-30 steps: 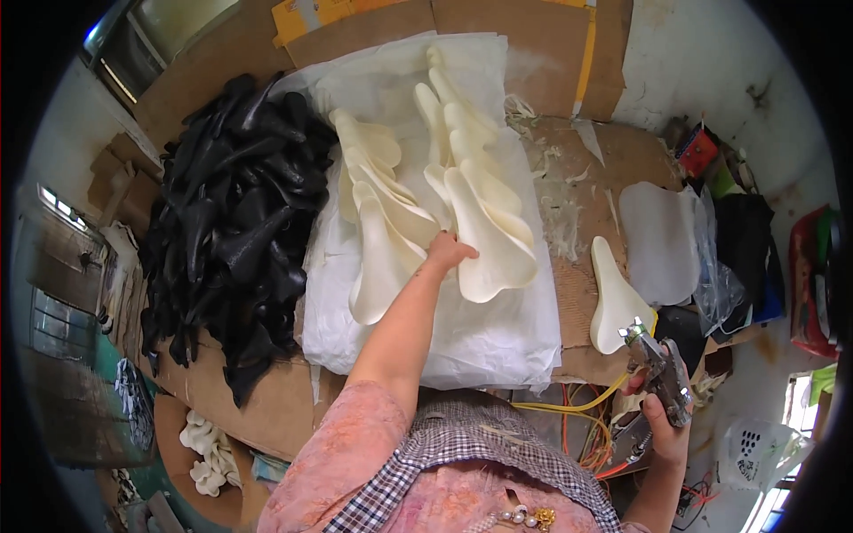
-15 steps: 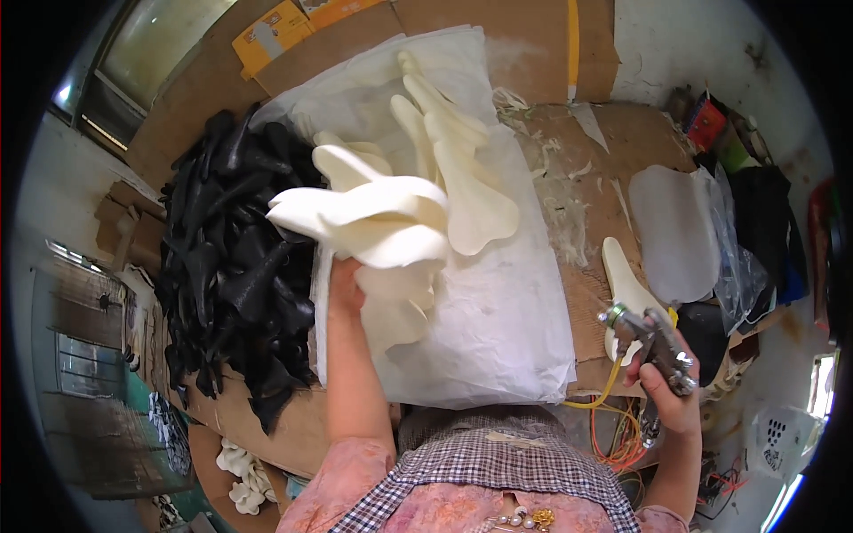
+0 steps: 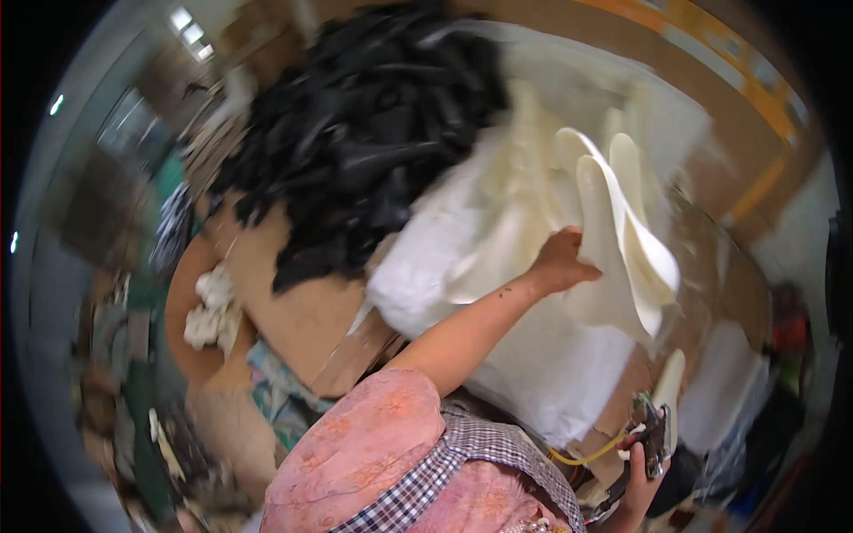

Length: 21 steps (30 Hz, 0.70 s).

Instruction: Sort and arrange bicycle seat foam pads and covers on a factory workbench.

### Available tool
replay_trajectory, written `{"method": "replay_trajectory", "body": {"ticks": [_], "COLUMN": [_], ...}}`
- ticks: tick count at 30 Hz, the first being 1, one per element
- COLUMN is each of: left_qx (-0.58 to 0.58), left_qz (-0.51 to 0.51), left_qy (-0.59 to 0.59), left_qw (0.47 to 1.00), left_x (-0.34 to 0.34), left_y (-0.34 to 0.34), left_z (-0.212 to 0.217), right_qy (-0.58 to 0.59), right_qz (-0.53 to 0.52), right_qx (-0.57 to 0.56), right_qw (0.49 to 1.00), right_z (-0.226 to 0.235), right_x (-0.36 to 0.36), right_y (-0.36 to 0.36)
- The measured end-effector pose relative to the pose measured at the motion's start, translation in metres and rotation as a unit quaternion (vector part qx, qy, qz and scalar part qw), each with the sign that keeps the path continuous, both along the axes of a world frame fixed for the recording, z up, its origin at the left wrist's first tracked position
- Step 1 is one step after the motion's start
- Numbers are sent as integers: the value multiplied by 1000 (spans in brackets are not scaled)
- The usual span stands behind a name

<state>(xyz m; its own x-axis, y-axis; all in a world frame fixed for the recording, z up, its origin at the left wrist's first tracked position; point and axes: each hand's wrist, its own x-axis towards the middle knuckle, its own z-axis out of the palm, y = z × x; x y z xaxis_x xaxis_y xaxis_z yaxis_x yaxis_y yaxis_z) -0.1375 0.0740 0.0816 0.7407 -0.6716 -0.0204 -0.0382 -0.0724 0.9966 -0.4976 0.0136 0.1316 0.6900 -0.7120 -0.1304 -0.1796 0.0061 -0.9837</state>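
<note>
My left hand point(image 3: 565, 263) reaches over the white sheet-covered work surface point(image 3: 569, 360), closed on the edge of several cream, saddle-shaped pads point(image 3: 615, 240). These stand raised and overlapping, and part of my fingers is hidden by them. More cream pads point(image 3: 520, 191), blurred, lie on the white sheet to the left of the hand. Low at the right, my right hand point(image 3: 638, 469) grips a metal spray gun point(image 3: 655, 437) with a yellow hose point(image 3: 582, 459). Just beyond the gun lies a single cream pad point(image 3: 670, 384) on cardboard.
A large heap of black saddle-shaped pieces point(image 3: 373, 133) lies at the far left of the sheet. Brown cardboard point(image 3: 298, 311) covers the near left, beside a round container point(image 3: 182, 311) with white lumps point(image 3: 213, 311). Clear plastic point(image 3: 729, 391) lies at the right.
The view has swung left and turned. My left hand has carried the cream pads to the right across the sheet, and they are now more upright. My right hand keeps the spray gun.
</note>
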Motion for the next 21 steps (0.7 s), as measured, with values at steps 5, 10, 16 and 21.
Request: {"method": "replay_trajectory", "body": {"ticks": [5,10,16,21], "left_qx": [-176,-324,-244,-120], "left_qz": [213,523,550,248], "left_qy": [98,112,104,214], "left_qw": [956,781,792,937], "left_x": [43,113,117,112], "left_y": [224,492,553,327], "left_z": [75,90,0,-80], "right_qy": [7,-31,-50,18], "right_qz": [135,234,238,156], "right_qx": [-23,-39,-8,1], "right_qw": [991,971,970,988], "right_z": [-17,3,44,52], "right_x": [44,112,122,70], "right_y": [10,47,94,134]}}
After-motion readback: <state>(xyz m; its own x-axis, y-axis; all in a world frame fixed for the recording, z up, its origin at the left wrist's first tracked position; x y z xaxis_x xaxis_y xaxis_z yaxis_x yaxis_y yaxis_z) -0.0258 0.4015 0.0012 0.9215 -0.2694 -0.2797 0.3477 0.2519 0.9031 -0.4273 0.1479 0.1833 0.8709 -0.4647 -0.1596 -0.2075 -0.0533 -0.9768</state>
